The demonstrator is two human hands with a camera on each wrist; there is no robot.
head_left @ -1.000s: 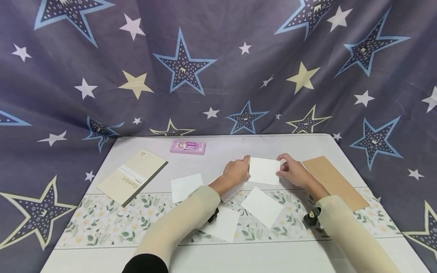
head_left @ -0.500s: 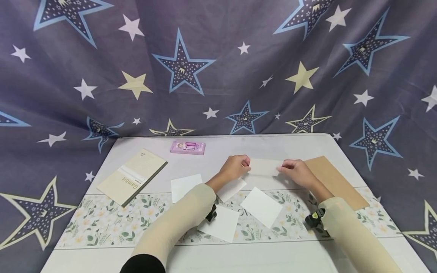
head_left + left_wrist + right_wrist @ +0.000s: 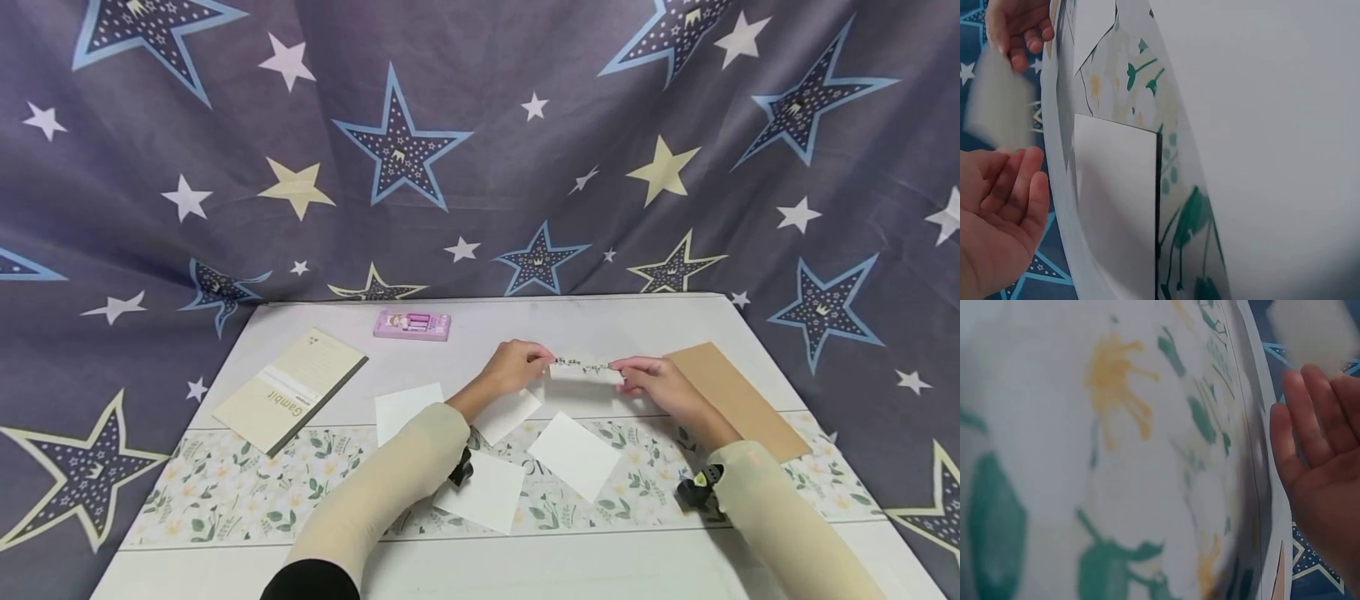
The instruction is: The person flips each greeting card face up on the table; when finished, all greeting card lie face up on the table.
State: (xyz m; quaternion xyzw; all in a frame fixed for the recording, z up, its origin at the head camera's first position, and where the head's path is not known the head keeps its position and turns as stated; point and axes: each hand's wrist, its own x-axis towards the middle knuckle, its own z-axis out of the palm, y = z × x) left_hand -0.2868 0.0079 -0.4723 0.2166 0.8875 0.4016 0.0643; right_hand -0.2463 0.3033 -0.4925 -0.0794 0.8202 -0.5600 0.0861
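Both hands hold a small white card [image 3: 587,375] by its two ends, raised over the back half of the table. Steeply tilted in the head view, it shows a strip with black writing along the top. My left hand [image 3: 516,367] pinches the left end. At the right end my right hand [image 3: 656,379] pinches it between thumb and fingers. The left wrist view shows the card [image 3: 1002,100] blurred between the two hands. In the right wrist view, the blurred card [image 3: 1313,331] extends beyond my right fingertips. Below lie white cards, one [image 3: 508,415] near my left wrist and another [image 3: 575,456] in front.
More white cards lie at the left [image 3: 405,408] and front [image 3: 483,493]. A Gambit sketch pad [image 3: 291,387] is at far left, a purple box [image 3: 412,325] at the back. A brown kraft sheet or envelope [image 3: 735,400] sits right of my right hand. A starry cloth [image 3: 480,167] hangs behind.
The held card faced up blank a second ago. It has been tipped over, and a face with black writing now shows. Both hands have turned with it while keeping their pinch.
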